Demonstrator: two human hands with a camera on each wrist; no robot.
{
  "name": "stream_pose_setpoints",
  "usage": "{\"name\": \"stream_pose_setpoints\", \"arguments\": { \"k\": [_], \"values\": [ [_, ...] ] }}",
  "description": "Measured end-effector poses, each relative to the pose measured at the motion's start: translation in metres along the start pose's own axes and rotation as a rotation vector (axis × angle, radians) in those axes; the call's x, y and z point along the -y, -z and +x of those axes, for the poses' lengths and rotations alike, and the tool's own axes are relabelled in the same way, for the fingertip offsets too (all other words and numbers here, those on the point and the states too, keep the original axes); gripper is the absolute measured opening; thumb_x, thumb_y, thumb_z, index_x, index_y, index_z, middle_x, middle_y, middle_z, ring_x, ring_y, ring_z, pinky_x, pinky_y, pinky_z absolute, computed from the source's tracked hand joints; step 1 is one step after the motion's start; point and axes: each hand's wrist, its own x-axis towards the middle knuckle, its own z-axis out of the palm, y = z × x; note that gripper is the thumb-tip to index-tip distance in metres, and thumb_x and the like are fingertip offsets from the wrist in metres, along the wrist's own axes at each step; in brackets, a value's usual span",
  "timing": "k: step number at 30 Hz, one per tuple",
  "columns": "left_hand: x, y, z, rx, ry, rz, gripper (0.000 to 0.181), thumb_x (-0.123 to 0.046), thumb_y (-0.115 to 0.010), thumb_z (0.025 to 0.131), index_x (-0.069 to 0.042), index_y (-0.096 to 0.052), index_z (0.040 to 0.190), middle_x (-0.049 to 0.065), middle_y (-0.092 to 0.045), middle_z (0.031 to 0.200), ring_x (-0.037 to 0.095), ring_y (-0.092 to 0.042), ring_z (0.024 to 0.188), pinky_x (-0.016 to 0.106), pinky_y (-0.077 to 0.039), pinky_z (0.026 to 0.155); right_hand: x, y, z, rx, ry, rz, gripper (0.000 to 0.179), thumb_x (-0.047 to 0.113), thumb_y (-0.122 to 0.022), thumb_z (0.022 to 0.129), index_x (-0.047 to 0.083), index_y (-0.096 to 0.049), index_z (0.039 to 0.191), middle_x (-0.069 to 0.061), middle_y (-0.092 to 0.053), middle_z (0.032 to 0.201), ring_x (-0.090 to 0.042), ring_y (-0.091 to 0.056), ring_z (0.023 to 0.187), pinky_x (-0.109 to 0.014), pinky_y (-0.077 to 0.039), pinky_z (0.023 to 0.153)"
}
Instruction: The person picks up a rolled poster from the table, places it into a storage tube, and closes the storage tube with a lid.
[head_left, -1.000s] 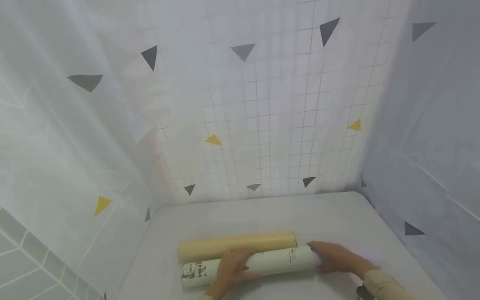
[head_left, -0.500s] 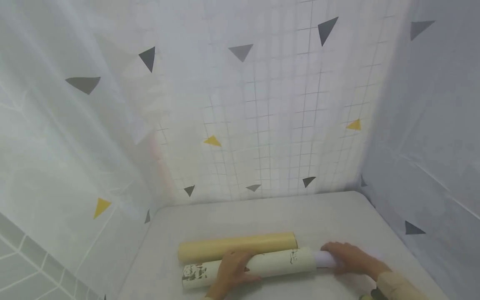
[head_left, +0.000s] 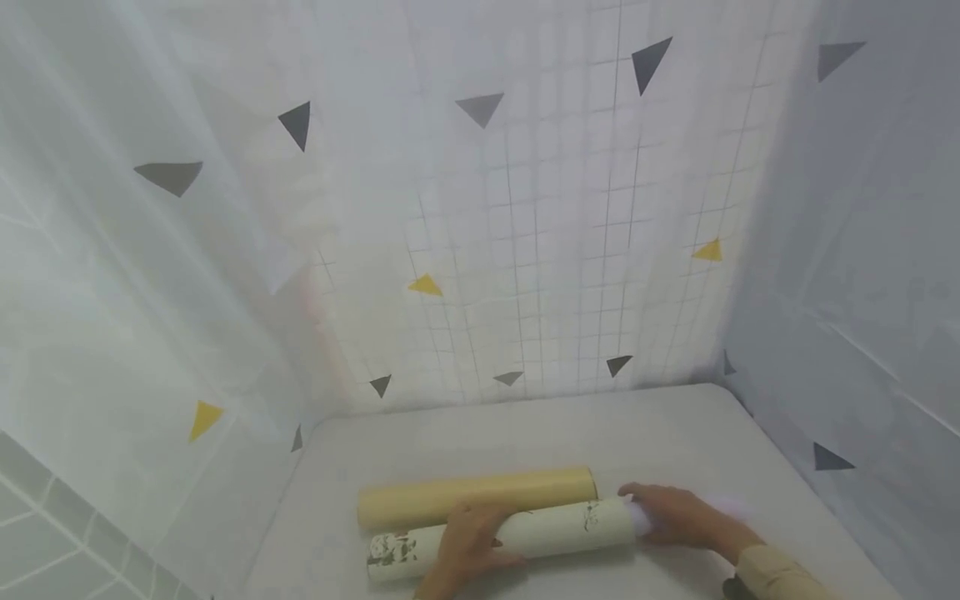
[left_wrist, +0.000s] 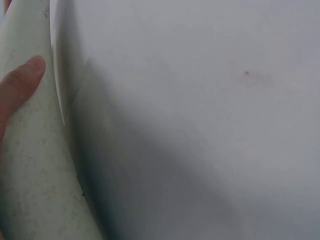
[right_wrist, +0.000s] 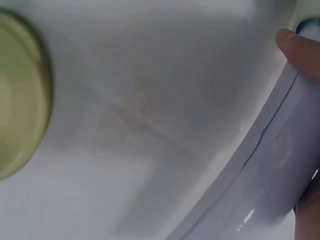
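Observation:
My left hand [head_left: 471, 546] grips a pale patterned tube [head_left: 558, 531] around its middle, thumb on the near side; the thumb also shows on the tube [left_wrist: 35, 150] in the left wrist view. Dark printed motifs mark the tube's surface. Out of its right end comes a glossy white roll [right_wrist: 265, 155] with a seam along it. My right hand [head_left: 682, 518] holds this roll just beside the tube's end, thumb and fingers on opposite sides. A yellow tube [head_left: 476, 496] lies directly behind the patterned one.
Everything lies on a white table [head_left: 517, 437]. Behind it hangs a translucent sheet [head_left: 517, 275] with grey and yellow triangles, and similar sheets enclose both sides. A round yellow-green object [right_wrist: 22, 95] stands at the left of the right wrist view, cut by the frame edge.
My right hand moved right along the white roll, baring more of it, then came back left to the patterned tube's end. My left hand has kept its grip in the same place.

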Motion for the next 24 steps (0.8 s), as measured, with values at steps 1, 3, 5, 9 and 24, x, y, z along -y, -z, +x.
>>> {"name": "stream_pose_setpoints", "arguments": {
  "k": [1,3,5,9,24],
  "values": [
    [0.0,0.0,0.0,-0.003,-0.005,-0.002,0.072,-0.078,-0.077,0.066,-0.035,-0.068,0.123,-0.026,-0.07,0.09,-0.008,-0.06,0.079,0.027,-0.051,0.086,0.002,0.0,0.002,0.004,0.0,0.004,0.068,0.036,-0.087,0.074,0.018,-0.06,0.134,-0.003,-0.074,0.122,-0.023,-0.072,0.106,-0.045,-0.06,0.089],
    [-0.001,0.0,0.0,-0.011,-0.013,-0.01,0.072,-0.077,-0.078,0.066,-0.034,-0.068,0.123,-0.025,-0.07,0.089,-0.01,-0.059,0.076,0.026,-0.051,0.084,0.005,-0.001,0.005,0.02,-0.003,0.023,0.07,0.037,-0.087,0.075,0.017,-0.059,0.135,-0.003,-0.073,0.125,-0.025,-0.071,0.109,-0.047,-0.06,0.091],
    [-0.002,0.001,0.001,-0.018,-0.018,-0.009,0.072,-0.076,-0.079,0.066,-0.034,-0.069,0.123,-0.025,-0.071,0.09,-0.011,-0.057,0.074,0.024,-0.051,0.082,0.006,-0.001,0.009,0.044,-0.016,0.042,0.072,0.038,-0.087,0.074,0.017,-0.058,0.137,-0.004,-0.073,0.127,-0.027,-0.071,0.112,-0.049,-0.059,0.093],
    [-0.002,0.004,0.002,-0.016,-0.016,0.002,0.071,-0.074,-0.081,0.065,-0.034,-0.069,0.121,-0.026,-0.071,0.09,-0.012,-0.056,0.073,0.022,-0.051,0.079,0.009,-0.002,0.013,0.087,-0.063,0.082,0.074,0.038,-0.088,0.073,0.018,-0.057,0.138,-0.003,-0.072,0.128,-0.028,-0.07,0.114,-0.053,-0.058,0.094],
    [-0.004,0.003,0.001,-0.014,-0.032,0.046,0.072,-0.076,-0.08,0.064,-0.033,-0.069,0.121,-0.025,-0.072,0.088,-0.008,-0.061,0.077,0.022,-0.052,0.082,-0.01,0.0,-0.008,0.011,-0.006,0.035,0.078,0.053,-0.088,0.07,0.016,-0.062,0.134,0.009,-0.07,0.117,-0.011,-0.063,0.105,-0.042,-0.052,0.091]
  ]
}}
